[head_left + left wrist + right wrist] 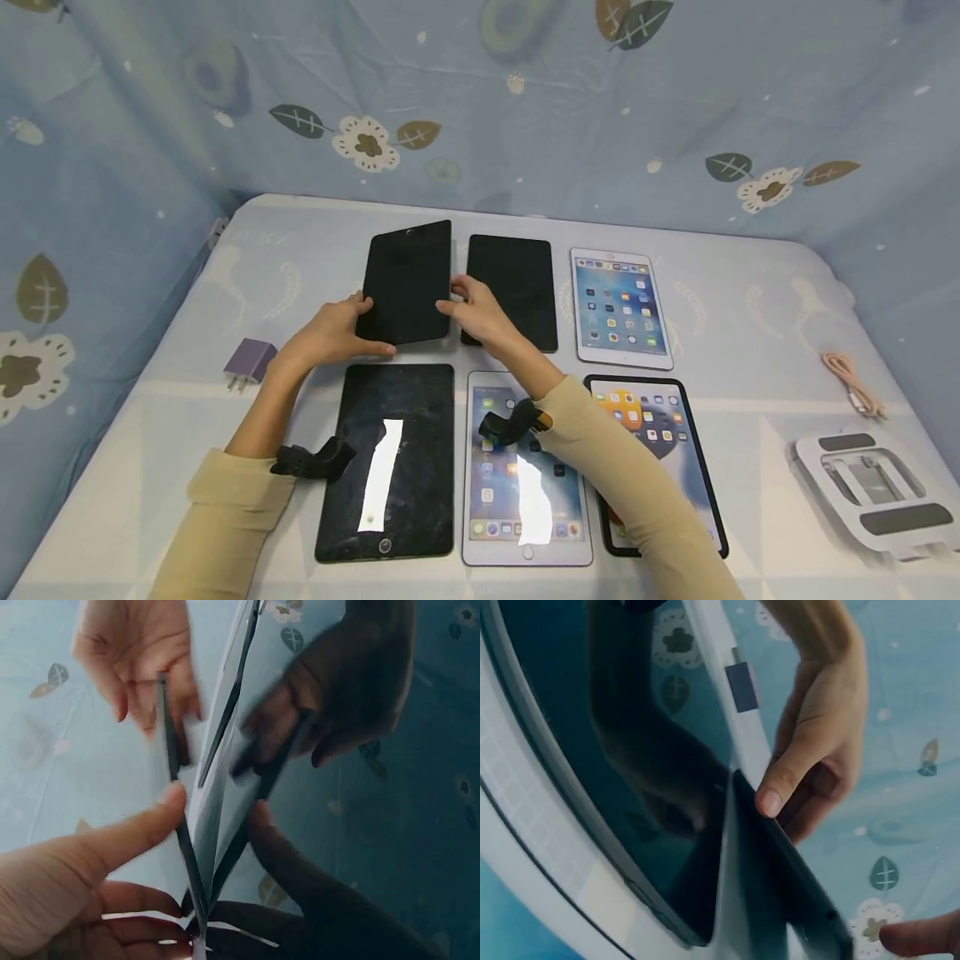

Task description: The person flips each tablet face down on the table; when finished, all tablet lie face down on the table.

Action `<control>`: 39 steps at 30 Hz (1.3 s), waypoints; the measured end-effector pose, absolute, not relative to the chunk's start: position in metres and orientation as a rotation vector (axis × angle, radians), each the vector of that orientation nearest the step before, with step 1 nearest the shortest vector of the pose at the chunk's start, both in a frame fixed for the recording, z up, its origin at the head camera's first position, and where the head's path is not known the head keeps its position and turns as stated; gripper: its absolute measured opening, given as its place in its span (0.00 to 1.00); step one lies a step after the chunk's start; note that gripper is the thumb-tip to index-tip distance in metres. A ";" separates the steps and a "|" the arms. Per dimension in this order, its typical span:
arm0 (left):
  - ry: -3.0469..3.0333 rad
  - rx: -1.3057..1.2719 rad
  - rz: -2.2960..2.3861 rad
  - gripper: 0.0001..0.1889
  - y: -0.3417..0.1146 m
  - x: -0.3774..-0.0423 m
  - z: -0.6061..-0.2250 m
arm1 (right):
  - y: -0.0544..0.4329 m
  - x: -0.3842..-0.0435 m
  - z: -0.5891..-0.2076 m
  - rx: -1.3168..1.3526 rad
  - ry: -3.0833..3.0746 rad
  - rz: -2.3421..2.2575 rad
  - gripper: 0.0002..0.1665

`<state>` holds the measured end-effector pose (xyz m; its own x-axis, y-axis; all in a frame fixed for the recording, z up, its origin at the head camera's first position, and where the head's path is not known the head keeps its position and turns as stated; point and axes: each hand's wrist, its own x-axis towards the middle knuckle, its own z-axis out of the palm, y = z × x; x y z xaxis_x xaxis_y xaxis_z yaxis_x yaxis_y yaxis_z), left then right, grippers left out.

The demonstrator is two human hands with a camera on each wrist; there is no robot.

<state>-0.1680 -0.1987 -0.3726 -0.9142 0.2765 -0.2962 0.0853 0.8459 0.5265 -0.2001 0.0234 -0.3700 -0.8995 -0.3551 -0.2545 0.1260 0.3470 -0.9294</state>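
Here, tablet [408, 283], between left grip [330, 333], right grip [483, 312]

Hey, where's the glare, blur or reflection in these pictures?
Head view: bright white glare streaks cross the front-left black tablet and the white tablet beside it; left wrist view: the right hand looks partly smeared, and a dark glossy surface mirrors it and the left hand; right wrist view: a dark screen reflects flowered fabric, with a bluish cast overall.

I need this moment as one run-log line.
left grip: pinches tilted black tablet | right grip: at tablet's right edge, contact unclear | also visible: purple charger, coiled cable
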 end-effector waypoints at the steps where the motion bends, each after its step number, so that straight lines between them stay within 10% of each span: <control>1: 2.649 0.290 0.768 0.49 -0.197 -0.168 -0.373 | 0.026 -0.199 -0.368 -0.203 2.171 -1.639 0.35; 39: 2.448 0.610 1.347 0.34 -0.185 -0.156 -0.340 | 0.014 -0.180 -0.336 -0.635 2.394 -1.612 0.25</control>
